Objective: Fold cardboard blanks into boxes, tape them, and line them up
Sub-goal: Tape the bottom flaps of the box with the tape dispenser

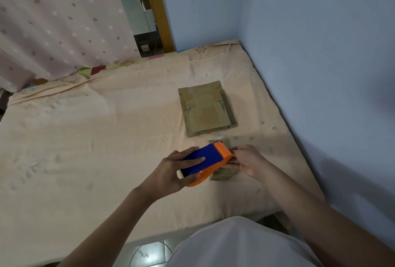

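A blue and orange tape dispenser [210,157] is gripped by my left hand [173,172], fingers wrapped over its top and underside. My right hand [248,160] pinches at the dispenser's orange cutter end, where the tape comes out. Under both hands sits a small cardboard box [224,173], mostly hidden by the dispenser and my fingers. Farther back on the bed lies a stack of flat cardboard blanks [206,108], some with tape strips on them.
Everything rests on a bed with a peach sheet [96,138]. A blue wall [320,53] runs along the right side and back corner. A spotted pink curtain [53,21] hangs at the back left. Tiled floor [149,254] shows below the near edge.
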The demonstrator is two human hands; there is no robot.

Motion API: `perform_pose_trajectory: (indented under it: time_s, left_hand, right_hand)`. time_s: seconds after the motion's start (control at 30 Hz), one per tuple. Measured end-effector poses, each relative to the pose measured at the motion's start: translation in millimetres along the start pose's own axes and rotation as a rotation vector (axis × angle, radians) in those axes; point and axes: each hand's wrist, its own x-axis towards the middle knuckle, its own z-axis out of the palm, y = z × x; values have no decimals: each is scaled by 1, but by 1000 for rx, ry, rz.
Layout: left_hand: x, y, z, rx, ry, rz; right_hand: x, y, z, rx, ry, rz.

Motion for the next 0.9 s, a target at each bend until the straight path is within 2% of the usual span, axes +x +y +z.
perform_pose_trajectory:
  time_s: [0.23, 0.4, 0.6, 0.9]
  left_hand:
    - [0, -9, 1, 4, -51, 39]
    - [-1, -14, -4, -68, -85, 5]
    - [-2, -18, -4, -154, -136, -21]
    - [4, -23, -16, -160, -199, -5]
  right_hand:
    - [18, 13, -6, -164, 15, 20]
    - [23, 21, -4, -193, 23, 45]
    - [29, 33, -2, -187, 77, 56]
    - [30, 37, -4, -75, 199, 77]
